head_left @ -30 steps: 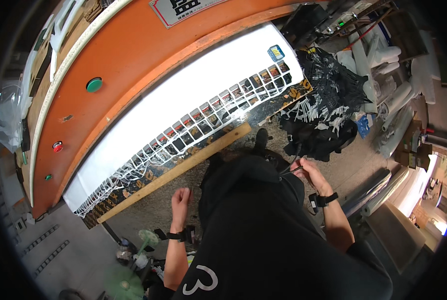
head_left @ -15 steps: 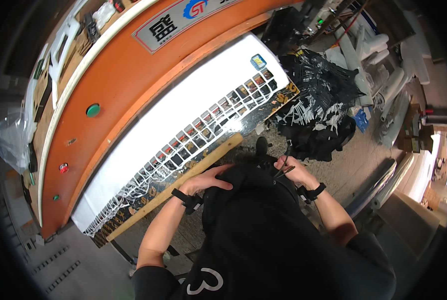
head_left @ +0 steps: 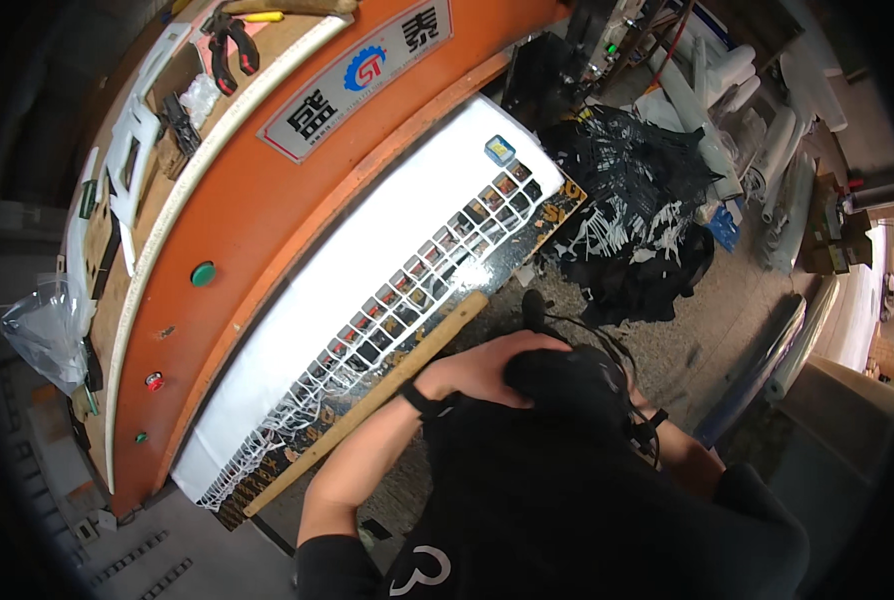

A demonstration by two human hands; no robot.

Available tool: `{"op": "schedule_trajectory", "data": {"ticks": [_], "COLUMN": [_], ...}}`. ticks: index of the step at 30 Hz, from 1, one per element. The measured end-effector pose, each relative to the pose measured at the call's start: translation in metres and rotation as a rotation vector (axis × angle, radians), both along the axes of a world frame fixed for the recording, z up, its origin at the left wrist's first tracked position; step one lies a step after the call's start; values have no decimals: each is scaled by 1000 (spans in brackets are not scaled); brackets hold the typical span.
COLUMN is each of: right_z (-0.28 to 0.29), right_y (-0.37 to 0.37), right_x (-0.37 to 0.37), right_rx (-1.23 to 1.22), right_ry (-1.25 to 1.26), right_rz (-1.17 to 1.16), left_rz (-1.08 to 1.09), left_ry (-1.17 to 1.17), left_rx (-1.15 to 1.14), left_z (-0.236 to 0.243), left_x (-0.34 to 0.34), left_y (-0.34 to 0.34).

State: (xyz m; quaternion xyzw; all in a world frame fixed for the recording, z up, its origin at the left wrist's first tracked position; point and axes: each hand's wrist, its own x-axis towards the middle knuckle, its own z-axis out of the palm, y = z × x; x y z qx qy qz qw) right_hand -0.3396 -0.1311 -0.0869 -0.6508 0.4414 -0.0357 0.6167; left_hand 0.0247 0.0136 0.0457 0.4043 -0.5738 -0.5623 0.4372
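Concrete floor point(head_left: 627, 340) lies below an orange panel point(head_left: 297, 205); on the panel are two green buttons, one large point(head_left: 202, 274) and one small point(head_left: 140, 437), one red button point(head_left: 154, 381) and one sign point(head_left: 357, 80); one pair of pliers point(head_left: 233, 55) rests on the ledge above; one clear bag point(head_left: 52, 335) hangs at the far left.

Left arm bent at the elbow, forearm rising inward across one wooden bar point(head_left: 367, 408); left hand point(head_left: 482, 368) lies over the front of the black shirt point(head_left: 587, 480), fingers extended, thumb parted below them, a fold of cloth between; whether it grips that fold cannot be told; right forearm angles in from the lower right, and only a sliver of the right hand point(head_left: 643, 402) shows beside the shirt, so its state cannot be told; each wrist wears one black band, two in all.

Shirt covers the torso, right of the bar; a black cord point(head_left: 595, 333) runs just beyond its front; one white sheet point(head_left: 337, 290), its near edge cut into a grid, lies on one board point(head_left: 542, 228); one scrap heap point(head_left: 632, 195) sits past the board's right end.
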Motion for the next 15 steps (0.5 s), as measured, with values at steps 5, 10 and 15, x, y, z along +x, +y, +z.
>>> {"op": "schedule_trajectory", "data": {"ticks": [5,10,15], "right_z": [-20,-83,-61], "right_y": [-8,-7,-36], "right_x": [48,130,105], "right_rx": [-52,841,0], "right_ry": [-47,-135,113], "right_rz": [371,34,886], "left_rz": [-173,52,190], "left_ry": [-88,-54,76], "left_rx": [145,142,347], "left_z": [6,12,15], "left_x": [0,31,23], "left_y": [-8,60,107]}}
